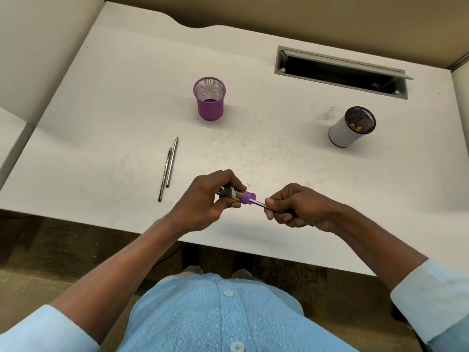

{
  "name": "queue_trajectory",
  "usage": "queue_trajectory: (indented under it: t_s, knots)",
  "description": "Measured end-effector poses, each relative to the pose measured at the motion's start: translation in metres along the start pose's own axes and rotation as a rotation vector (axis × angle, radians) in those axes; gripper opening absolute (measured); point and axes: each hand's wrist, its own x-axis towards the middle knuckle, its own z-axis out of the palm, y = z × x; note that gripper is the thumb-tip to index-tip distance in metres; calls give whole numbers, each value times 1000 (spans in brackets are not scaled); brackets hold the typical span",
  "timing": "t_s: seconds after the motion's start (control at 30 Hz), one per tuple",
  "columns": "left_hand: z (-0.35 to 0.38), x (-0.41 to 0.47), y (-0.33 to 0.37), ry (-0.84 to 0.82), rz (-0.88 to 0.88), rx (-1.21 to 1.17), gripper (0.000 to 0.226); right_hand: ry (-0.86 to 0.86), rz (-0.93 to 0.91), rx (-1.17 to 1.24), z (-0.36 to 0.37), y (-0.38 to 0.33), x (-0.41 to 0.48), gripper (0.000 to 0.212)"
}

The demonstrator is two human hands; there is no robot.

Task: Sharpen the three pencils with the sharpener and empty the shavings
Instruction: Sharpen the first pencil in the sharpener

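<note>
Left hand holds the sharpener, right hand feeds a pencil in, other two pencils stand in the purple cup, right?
No. The head view shows the other two pencils lying on the desk, outside the purple cup. The left hand, right hand and sharpener are as you said.

- No word, label, brand or number could be read anywhere in the view.
- The two loose pencils [172, 161] showed faint pale marks along their barrels, too small to tell whether they were lettering.
</note>
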Motion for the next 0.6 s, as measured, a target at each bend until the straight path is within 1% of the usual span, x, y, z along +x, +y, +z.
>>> queue_trajectory:
  t_s: [0.1,0.23,0.37,0.47,0.6]
  knots:
    - [-1,1,0,-5,5,12,29,-22,-14,10,-1,3,-1,39]
    - [-6,1,-1,-10,-22,38,30,-2,-42,-7,-5,9,0,39]
    - [-15,0,-7,51,-98,18,30,43,-57,-30,-12,21,-1,37]
    - [-13,-4,-11,167,-189,3,29,163,-99,5,-15,37,3,35]
    - [2,-8,-16,340,-368,-128,27,419,-124,228,-11,62,18,34]
